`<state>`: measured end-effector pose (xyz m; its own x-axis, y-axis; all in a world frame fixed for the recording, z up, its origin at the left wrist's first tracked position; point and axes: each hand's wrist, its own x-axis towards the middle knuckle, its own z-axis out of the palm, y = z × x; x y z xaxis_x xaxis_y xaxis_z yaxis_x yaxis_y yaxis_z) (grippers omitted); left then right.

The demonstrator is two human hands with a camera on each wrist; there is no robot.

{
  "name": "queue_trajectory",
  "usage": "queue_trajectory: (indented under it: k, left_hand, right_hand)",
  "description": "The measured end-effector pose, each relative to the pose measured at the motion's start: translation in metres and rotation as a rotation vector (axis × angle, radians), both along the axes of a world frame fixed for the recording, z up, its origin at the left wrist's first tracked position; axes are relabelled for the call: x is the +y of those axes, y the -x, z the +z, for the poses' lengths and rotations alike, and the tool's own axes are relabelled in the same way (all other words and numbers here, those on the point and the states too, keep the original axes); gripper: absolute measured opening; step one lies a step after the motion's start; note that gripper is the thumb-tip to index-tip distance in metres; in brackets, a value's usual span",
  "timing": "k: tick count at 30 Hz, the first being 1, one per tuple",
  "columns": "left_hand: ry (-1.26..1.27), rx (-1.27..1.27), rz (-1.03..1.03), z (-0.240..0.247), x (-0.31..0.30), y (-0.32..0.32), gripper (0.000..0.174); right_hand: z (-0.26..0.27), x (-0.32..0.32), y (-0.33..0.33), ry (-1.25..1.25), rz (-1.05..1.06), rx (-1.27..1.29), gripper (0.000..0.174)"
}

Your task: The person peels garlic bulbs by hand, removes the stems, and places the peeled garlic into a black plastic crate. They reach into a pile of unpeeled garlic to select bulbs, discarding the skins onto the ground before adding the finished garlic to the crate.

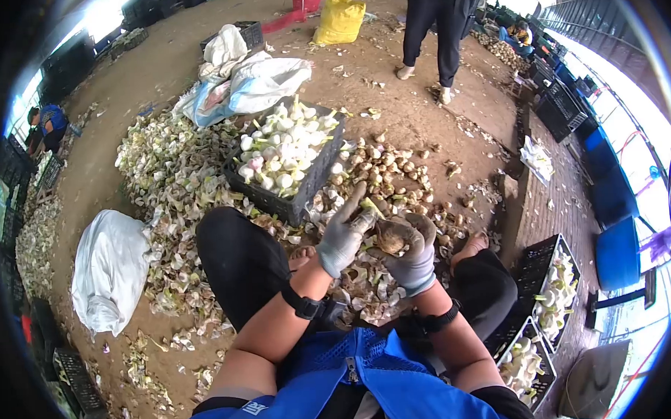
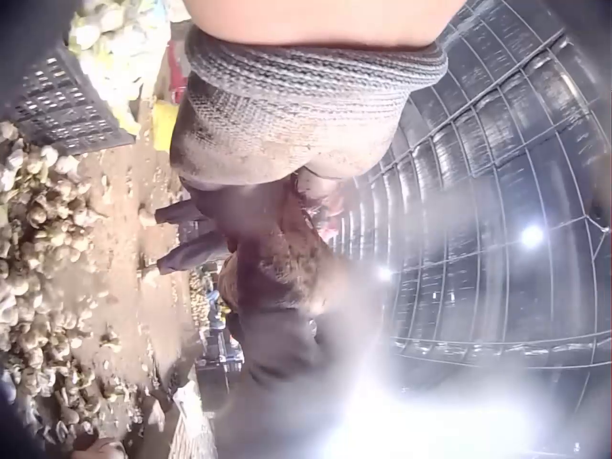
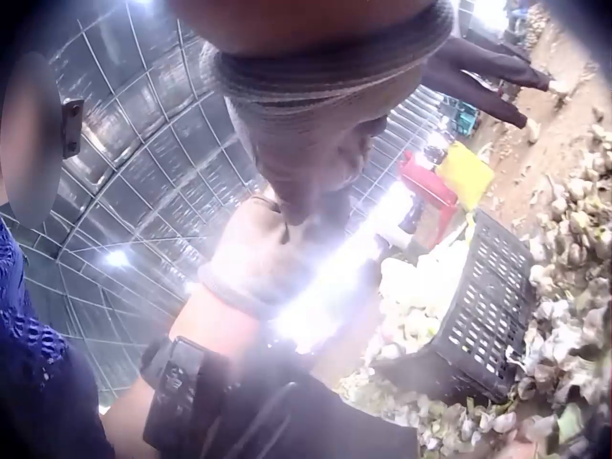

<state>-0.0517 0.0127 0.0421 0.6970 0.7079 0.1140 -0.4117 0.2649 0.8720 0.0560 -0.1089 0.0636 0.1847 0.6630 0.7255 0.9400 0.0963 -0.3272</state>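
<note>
- Between the seated person's knees, two gloved hands come up close together, and the action sits right there over the scattered peelings!
- Right hand (image 1: 413, 264) has it: fingers and thumb curl round a brown bulb (image 1: 392, 239), held off the floor, root side hard to make out.
- Left hand (image 1: 342, 240) meets it from the other side, index finger raised, the rest gathered round a green stalk (image 1: 372, 206); whether stalk and bulb are joined, we cannot tell.
- Over to the wrist views: the right one shows the hands overlapping, the fingertips lost in glare, while the left one catches the rough brown bulb beside darkened fingers.
- Just ahead stands a black crate (image 1: 291, 208), heaped with white bulbs (image 1: 283, 146), green stems poking out among them.
- Beside that crate, loose brown bulbs (image 1: 389, 167) spread across the floor (image 1: 160, 60), and over on its left, a great pale heap of peelings (image 1: 173, 160).
- Farther left, a white sack (image 1: 110, 265) lies slumped on the ground.
- Up beyond the crate, dark trousers mark a standing person (image 1: 436, 32), with a yellow bag (image 1: 340, 21) near.
</note>
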Motion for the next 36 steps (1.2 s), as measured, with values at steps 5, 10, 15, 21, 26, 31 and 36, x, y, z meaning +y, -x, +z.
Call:
queue_trajectory:
  k: [5, 10, 15, 21, 26, 31, 36]
  left_hand:
    - [-0.629, 0.107, 0.25, 0.017, -0.027, 0.007, 0.054]
    - [-0.478, 0.043, 0.157, 0.03, -0.052, 0.009, 0.058]
    - [-0.658, 0.129, 0.273, 0.043, -0.061, 0.007, 0.075]
    - [-0.289, 0.098, 0.214, 0.018, -0.05, -0.01, 0.048]
    - [0.158, 0.068, 0.149, -0.006, -0.049, -0.014, 0.027]
    - [-0.855, 0.224, 0.397, 0.002, -0.065, -0.015, 0.022]
    - [-0.098, 0.144, -0.054, 0.004, -0.031, -0.017, 0.031]
  right_hand:
    - [0.014, -0.023, -0.004, -0.102, 0.077, 0.054, 0.066]
    - [-0.001, -0.039, -0.006, -0.156, 0.068, -0.043, 0.069]
    - [-0.017, -0.038, -0.007, -0.224, 0.095, 0.248, 0.071]
    - [-0.016, -0.031, -0.014, 0.035, 0.794, 1.897, 0.053]
    - [-0.013, -0.019, -0.012, 0.117, 0.605, 1.99, 0.048]
    - [-0.038, -0.008, -0.01, -0.231, 0.29, 1.613, 0.03]
    - [-0.042, -0.017, -0.028, 0.069, 0.401, 1.652, 0.047]
